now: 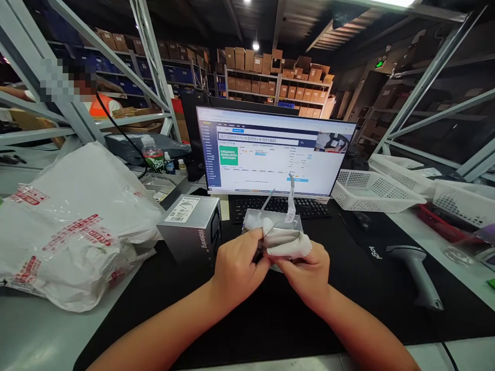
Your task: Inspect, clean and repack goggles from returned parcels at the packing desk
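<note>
My left hand (237,260) and my right hand (309,270) meet over the black mat, fingers closed on a soft white wrapper (286,243). Whether it is paper, cloth or foam I cannot make out. Its upper edge is folded open, and my thumbs press near its lower side. Just behind lies a pale, shallow box (296,222), partly hidden by the wrapper and my left fingers. From that spot a grey-white strip (291,198) sticks up in front of the monitor. To the left of my hands stands a silver-grey printed carton (189,229).
A monitor (270,154) stands behind a keyboard (309,207). At right lie a handheld scanner (415,273) and a mouse (362,220), with white baskets (375,190) behind. A big white plastic bag (77,221) fills the left. Bottles (153,154) stand beyond the carton; a person (104,105) is farther back.
</note>
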{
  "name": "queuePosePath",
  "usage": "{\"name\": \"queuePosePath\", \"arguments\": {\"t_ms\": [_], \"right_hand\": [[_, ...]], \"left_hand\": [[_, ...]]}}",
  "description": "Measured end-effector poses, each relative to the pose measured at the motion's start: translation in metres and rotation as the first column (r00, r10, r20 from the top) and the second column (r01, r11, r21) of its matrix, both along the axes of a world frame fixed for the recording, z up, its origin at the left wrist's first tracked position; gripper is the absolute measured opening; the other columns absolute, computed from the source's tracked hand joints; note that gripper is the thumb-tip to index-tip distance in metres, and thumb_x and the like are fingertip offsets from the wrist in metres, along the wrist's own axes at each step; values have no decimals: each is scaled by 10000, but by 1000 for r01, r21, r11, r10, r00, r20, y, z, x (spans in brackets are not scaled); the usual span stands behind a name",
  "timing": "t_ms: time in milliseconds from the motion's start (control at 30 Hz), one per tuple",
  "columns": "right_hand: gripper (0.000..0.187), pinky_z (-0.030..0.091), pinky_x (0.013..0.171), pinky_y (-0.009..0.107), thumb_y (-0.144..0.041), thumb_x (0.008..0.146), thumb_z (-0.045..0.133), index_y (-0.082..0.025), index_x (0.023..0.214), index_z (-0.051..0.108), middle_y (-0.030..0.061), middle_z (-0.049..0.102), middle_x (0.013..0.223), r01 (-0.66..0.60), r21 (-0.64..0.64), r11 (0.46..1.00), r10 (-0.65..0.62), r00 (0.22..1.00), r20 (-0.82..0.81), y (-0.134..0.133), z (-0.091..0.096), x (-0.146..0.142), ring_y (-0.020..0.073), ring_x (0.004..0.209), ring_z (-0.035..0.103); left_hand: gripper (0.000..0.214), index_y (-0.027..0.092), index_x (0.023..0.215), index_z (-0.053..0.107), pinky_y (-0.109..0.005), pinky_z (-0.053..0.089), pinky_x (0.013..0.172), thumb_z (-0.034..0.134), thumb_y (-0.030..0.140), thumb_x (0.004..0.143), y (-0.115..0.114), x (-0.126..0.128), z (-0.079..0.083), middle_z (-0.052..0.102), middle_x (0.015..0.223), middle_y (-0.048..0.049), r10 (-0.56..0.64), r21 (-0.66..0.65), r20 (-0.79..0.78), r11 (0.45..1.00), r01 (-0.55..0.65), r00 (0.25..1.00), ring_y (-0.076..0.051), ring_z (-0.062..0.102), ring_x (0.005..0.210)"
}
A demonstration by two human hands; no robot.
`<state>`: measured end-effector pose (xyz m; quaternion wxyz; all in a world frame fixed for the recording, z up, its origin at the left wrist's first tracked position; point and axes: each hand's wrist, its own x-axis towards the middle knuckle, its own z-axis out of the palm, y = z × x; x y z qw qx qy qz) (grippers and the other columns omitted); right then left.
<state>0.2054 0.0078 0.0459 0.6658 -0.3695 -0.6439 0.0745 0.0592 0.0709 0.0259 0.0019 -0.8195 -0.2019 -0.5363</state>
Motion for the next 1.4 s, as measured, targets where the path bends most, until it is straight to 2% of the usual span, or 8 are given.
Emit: {"name": "queuePosePath", "arguments": {"t_ms": [167,333,533,833,1100,1267,1333,1400], "right_hand": [[240,609,702,273,-41,763,792,-273,816,819,-5,797,804,48,-16,999,-49,998,-38,-8,3,-4,180,727,754],[171,614,593,250,-151,637,923,-244,725,809,1,780,712,-155,-292,944,18,905,-425,-5,16,11,178,633,735],[205,605,616,204,-190,594,957,-239,688,781,-17,764,723,-379,-265,887,130,753,-645,5,21,36,121,645,704],[186,567,609,197,-184,647,931,-226,705,759,-14,743,744,-341,-311,887,140,841,-522,3,26,53,107,655,673],[142,520,525,263,-203,716,869,-220,674,734,-4,718,663,-66,-285,956,-55,916,-398,1,6,9,145,539,637],[119,567,694,299,-130,734,822,-238,706,781,1,758,708,105,-155,982,-135,972,-195,3,-10,-7,184,686,707],[83,568,665,297,-163,734,830,-231,709,790,15,766,728,30,-194,981,-64,983,-171,2,-4,0,189,684,711],[85,550,564,293,-239,720,860,-212,696,784,19,743,664,-159,-320,934,69,959,-275,0,6,11,181,574,682]], "left_hand": [[496,72,1397,449,-361,590,975,565,165,924,0,7,-6,675,1279,-217,-87,31,-20,996,88,996,-262,680,1182],[598,125,1472,411,-365,429,1192,481,12,889,1,6,4,625,1400,-153,-231,-41,-105,973,228,967,-184,561,1351],[651,145,1493,412,-369,394,1219,466,-7,863,11,1,11,609,1430,-127,-320,-42,-195,947,318,927,-178,540,1374],[604,165,1476,440,-313,395,1209,484,22,891,11,-4,16,603,1445,-103,-336,-100,-179,941,323,925,-159,558,1354],[572,200,1473,450,-354,452,1173,510,66,920,9,-3,8,623,1415,-103,-219,-198,-131,961,191,967,-205,592,1321],[585,223,1499,405,-385,483,1149,528,102,941,11,-2,1,619,1417,-117,-267,-233,-72,941,244,961,-218,609,1301],[585,220,1498,398,-431,461,1169,531,104,940,12,-3,3,620,1416,-123,-282,-235,-74,937,258,957,-231,607,1306],[596,218,1498,394,-469,409,1205,511,80,930,13,-5,10,608,1434,-120,-308,-213,-122,937,278,944,-233,584,1334]]}}
